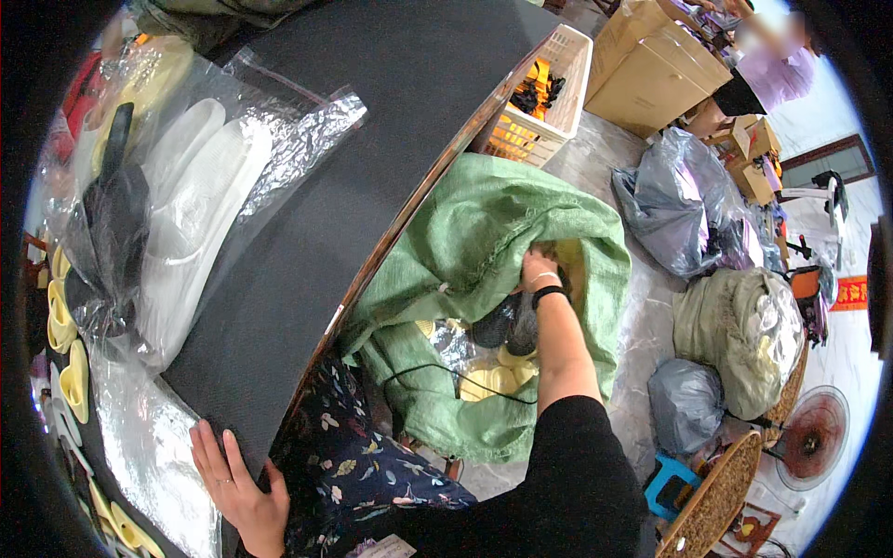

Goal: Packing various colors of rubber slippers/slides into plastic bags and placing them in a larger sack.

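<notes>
My left hand (249, 500) lies flat at the near edge of the dark table (307, 219), fingers stretched out, touching clear plastic bags (153, 460). My right arm reaches down into a large green woven sack (493, 209) beside the table. At the sack's mouth my right hand (539, 270) shows its back; a fold of the sack hides its fingers, so their grip cannot be made out. Inside the sack are pale yellow slippers (493, 379) and dark slippers (498, 324), some with clear plastic around them.
Bagged white slippers (200, 209) and black slippers (107, 223) lie on the table, with yellow slippers (74, 377) along its left side. Beyond the sack stand a plastic crate (567, 79), a cardboard box (656, 70), grey bags (679, 200), a blue stool (672, 485) and a fan (814, 437).
</notes>
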`<state>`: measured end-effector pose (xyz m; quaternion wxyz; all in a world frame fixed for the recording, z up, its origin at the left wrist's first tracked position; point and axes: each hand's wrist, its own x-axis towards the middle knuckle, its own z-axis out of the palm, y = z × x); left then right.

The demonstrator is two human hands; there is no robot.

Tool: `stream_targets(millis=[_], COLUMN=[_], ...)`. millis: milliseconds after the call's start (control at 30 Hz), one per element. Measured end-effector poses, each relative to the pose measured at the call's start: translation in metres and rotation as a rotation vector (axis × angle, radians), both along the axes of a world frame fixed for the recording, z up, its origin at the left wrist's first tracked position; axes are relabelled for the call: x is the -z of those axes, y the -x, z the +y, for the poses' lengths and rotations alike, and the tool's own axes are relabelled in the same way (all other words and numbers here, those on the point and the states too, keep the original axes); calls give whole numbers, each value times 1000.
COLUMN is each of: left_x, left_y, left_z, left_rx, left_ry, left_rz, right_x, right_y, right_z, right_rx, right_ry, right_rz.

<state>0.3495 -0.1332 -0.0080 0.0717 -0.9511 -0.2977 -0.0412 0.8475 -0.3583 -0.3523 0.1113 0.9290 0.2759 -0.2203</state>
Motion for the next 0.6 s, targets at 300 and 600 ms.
stream_targets(millis=[300, 600], left_x=[2, -1], left_y=[7, -4], left_z=[4, 6], left_rx=[-7, 38], left_ry=[26, 118], left_rz=[26, -53], right_x=[27, 84], right_y=[-12, -111], right_z=[40, -48], right_rx=[98, 78], right_ry=[-54, -197], right_rz=[301, 35])
